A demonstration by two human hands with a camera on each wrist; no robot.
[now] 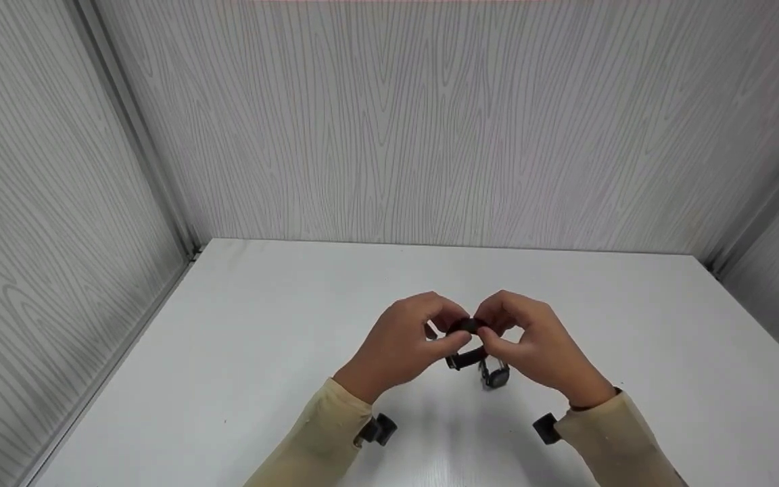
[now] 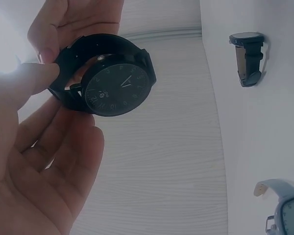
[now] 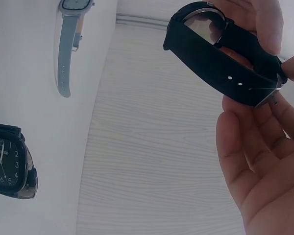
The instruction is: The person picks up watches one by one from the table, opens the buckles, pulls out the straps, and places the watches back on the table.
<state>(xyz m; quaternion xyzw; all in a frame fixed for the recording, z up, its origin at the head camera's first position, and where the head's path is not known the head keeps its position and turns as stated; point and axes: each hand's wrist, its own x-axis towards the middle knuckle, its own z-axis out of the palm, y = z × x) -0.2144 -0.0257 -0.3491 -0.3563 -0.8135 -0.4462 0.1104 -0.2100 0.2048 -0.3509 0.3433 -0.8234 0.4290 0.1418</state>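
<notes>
Both hands hold a black wristwatch [image 1: 468,360] with a round dark dial above the white table. My left hand [image 1: 404,341] pinches its strap between thumb and fingers from the left. From the right, my right hand [image 1: 531,341] pinches the strap at the same spot. The watch's dial [image 2: 120,90] faces the left wrist camera. In the right wrist view, the strap's holes and the metal buckle [image 3: 268,98] show by the right fingertips. Beneath the hands, a dark watch with a squarish face [image 1: 496,377] lies on the table.
The right wrist view shows a pale blue-grey strapped watch [image 3: 65,54] on the white table [image 3: 44,122], apart from the squarish dark watch [image 3: 9,159]. Wood-grain panels [image 1: 389,122] enclose the table at the back and sides. Small black wrist cameras [image 1: 377,429] jut from the sleeves.
</notes>
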